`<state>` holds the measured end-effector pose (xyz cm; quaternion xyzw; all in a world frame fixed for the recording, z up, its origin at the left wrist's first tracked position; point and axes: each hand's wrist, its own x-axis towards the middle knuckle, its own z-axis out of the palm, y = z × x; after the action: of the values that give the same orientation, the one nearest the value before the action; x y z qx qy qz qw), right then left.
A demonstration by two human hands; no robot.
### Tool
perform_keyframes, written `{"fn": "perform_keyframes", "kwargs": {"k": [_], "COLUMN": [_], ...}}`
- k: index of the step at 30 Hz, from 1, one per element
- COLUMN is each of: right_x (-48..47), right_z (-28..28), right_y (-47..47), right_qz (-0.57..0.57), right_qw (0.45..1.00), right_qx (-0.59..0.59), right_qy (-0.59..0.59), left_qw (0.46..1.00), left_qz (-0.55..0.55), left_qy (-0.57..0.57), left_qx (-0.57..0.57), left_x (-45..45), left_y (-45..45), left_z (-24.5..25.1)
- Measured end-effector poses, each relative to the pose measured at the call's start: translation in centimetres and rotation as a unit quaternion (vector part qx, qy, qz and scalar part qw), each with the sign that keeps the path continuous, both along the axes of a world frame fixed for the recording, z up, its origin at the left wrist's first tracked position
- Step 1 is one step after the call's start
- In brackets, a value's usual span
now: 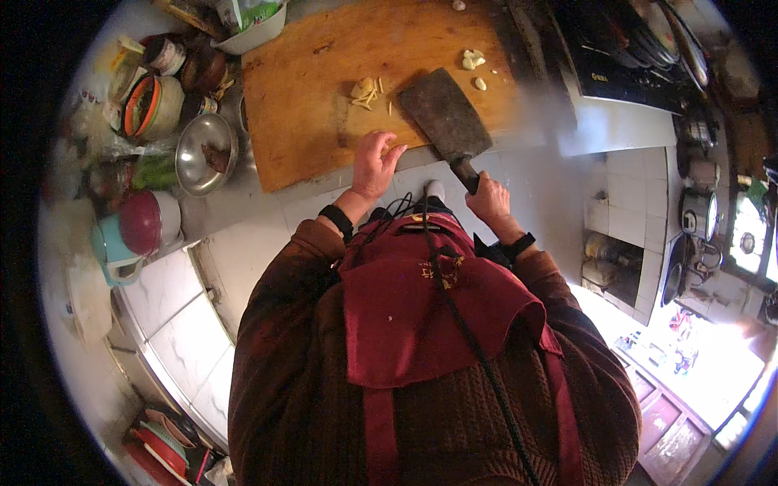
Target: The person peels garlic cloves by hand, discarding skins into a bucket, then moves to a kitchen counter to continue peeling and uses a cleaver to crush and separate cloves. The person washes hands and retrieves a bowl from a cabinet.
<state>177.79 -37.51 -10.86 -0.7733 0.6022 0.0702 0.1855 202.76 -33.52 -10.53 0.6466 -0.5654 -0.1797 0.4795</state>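
My right hand (491, 197) is closed round the handle of a cleaver (447, 113), whose broad dark blade lies flat over the front edge of a wooden cutting board (292, 91). My left hand (375, 164) is at the board's front edge, fingers bent and apart, holding nothing. Beyond it on the board is a small heap of pale yellow strips (364, 91), perhaps ginger, with a few loose pieces beside it. To the right of the blade are peeled garlic cloves (472, 59), with a single clove (480, 84) nearer me.
A steel bowl (197, 155) with a dark piece inside stands left of the board, near jars and a container with an orange rim (141, 106). A white basin (255, 33) touches the board's far left corner. At the right is a black stove top (620, 82).
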Motion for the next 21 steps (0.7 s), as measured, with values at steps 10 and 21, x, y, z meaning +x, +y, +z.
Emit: {"fn": "perform_keyframes", "kwargs": {"k": [10, 21], "right_x": [-2.1, -1.9], "right_z": [6.7, 1.1], "right_y": [-0.8, -0.6], "right_qz": [-0.044, -0.014], "right_qw": [0.981, 0.999], "right_qx": [-0.109, 0.028], "right_qy": [-0.152, -0.022], "left_qw": [0.996, 0.994], "left_qz": [0.0, 0.032], "left_qy": [0.092, 0.103], "left_qx": [0.006, 0.021], "left_x": [0.4, -0.1], "left_y": [-0.3, -1.9], "left_z": [-2.8, -0.3]}}
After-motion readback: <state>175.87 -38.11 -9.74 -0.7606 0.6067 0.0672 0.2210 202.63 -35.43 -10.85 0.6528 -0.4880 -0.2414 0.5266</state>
